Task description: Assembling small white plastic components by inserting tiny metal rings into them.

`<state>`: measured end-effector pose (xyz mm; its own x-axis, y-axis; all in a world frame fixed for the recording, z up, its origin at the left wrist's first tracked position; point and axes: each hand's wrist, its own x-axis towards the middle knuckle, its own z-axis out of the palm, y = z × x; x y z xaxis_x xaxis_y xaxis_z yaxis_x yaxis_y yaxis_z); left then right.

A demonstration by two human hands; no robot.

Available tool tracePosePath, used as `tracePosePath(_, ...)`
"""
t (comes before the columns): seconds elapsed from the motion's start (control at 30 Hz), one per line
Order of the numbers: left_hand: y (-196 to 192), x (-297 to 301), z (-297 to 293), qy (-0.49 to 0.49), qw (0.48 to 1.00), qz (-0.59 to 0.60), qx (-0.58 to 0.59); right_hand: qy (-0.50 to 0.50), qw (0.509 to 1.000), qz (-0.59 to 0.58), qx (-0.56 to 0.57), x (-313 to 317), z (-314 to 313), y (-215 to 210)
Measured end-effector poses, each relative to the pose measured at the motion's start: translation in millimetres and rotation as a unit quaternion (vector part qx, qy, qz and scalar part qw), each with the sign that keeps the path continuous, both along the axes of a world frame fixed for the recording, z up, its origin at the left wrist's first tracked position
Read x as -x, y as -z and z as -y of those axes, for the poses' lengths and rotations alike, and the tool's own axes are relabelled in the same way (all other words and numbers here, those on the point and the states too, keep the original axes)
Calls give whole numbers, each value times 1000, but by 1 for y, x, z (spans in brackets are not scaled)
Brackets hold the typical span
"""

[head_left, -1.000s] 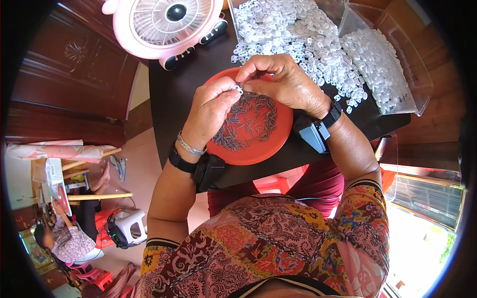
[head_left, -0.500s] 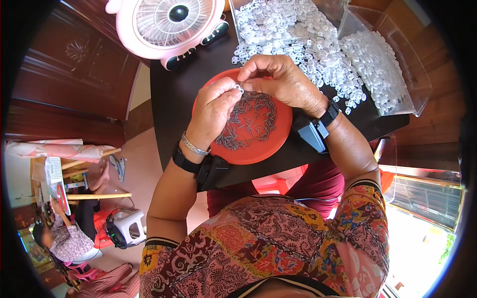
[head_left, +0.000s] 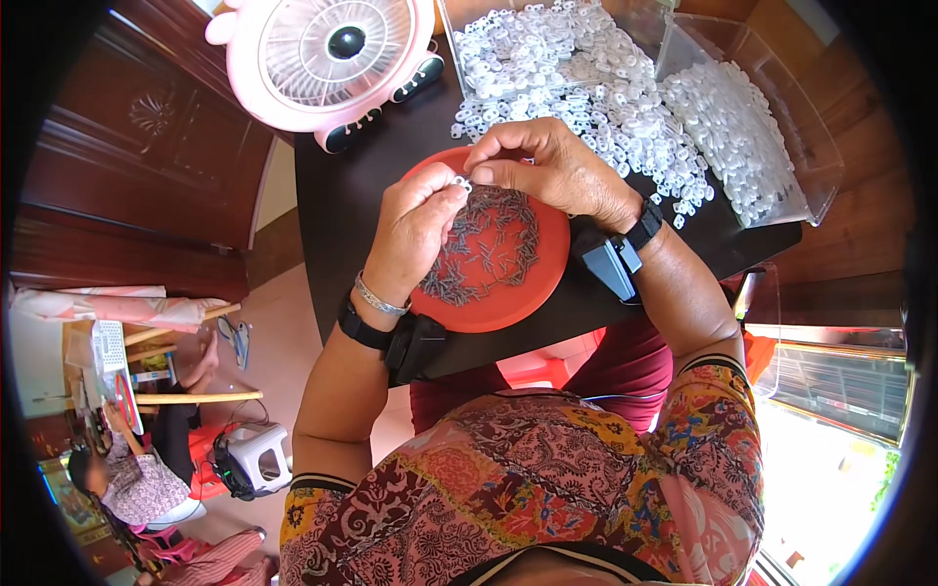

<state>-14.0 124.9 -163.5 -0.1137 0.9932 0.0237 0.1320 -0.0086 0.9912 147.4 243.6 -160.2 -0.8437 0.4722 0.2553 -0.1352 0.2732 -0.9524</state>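
My left hand (head_left: 412, 234) pinches a small white plastic clip (head_left: 462, 183) between thumb and forefinger, above the far left part of a round red-orange dish (head_left: 498, 310). My right hand (head_left: 567, 174) has thumb and forefinger drawn together right beside the clip. Whatever sits between those right fingertips is too small and hidden to make out. Under both hands, the dish holds many thin grey metal nails (head_left: 491, 244), scattered and thickest near the rim.
Beyond my hands spreads a heap of white clips (head_left: 625, 117), with a clear plastic bin (head_left: 782, 161) of more at the right. A pink fan (head_left: 342, 59) stands at the far left of the dark table (head_left: 342, 225). Another person (head_left: 147, 483) sits off to the left.
My right thumb and forefinger have shifted slightly and now meet closer to the clip. The left hand keeps its pinch on the clip. The whole view has tilted a little.
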Motion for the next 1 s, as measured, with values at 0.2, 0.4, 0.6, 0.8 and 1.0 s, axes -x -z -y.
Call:
tracePosePath(0.2, 5, 2, -3, 12, 1000, 9, -15, 19, 996, 39, -74, 2, 3, 0)
tracePosePath(0.4, 9, 1, -1, 0, 1000, 10, 4, 72, 986, 32, -149, 8, 10, 8)
tracePosePath(0.6, 0, -2, 0, -48, 999, 15, 4, 101, 984, 72, -131, -1, -3, 3)
tracePosePath(0.8, 0, 6, -4, -69, 996, 51, -23, 369, 835, 196, -359, -32, -67, 18)
tracePosePath(1.0, -1, 5, -3, -64, 996, 53, -27, 337, 818, 256, -390, -20, -71, 37)
